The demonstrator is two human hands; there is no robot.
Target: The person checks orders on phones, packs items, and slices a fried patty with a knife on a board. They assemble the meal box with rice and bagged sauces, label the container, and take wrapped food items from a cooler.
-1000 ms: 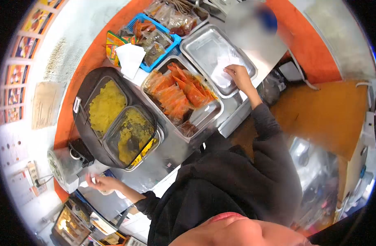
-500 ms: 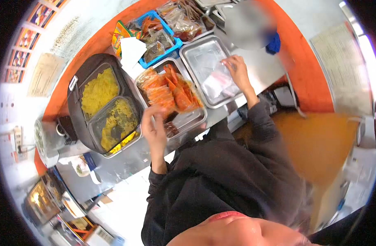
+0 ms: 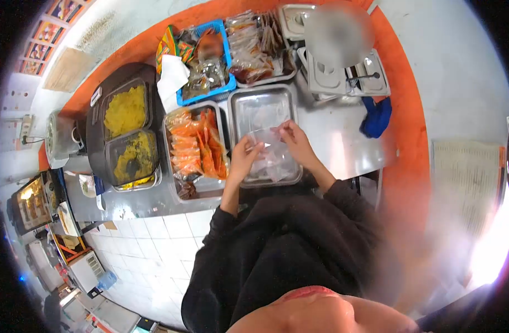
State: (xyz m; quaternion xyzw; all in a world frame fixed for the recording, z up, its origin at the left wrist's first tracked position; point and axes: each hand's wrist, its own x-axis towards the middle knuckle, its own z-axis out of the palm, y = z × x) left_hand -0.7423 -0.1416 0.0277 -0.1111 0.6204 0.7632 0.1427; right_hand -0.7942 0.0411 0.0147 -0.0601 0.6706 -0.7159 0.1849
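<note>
Both hands are over a metal tray [image 3: 239,111] that holds clear plastic bags. My left hand [image 3: 244,158] is at the tray's left side, its fingers closed on the edge of a clear plastic bag [image 3: 264,136]. On the other side of that bag, my right hand [image 3: 295,143] pinches its upper right edge. More thin clear bags [image 3: 276,168] lie in the tray below the hands. Just left of my left hand stands a second metal tray [image 3: 210,187] with bagged orange food [image 3: 186,145] in it.
Yellow food [image 3: 124,111] fills containers under a dark lidded case [image 3: 94,125] at the left. Behind the trays are a blue basket [image 3: 228,55] of packets and a tray of brown bags [image 3: 249,44]. Metal lids [image 3: 325,80] and a blue cloth [image 3: 375,117] are at the right.
My left hand has moved from beside the orange food to the plastic bag. Both hands now hold the bag over the tray, and the view has turned to the right.
</note>
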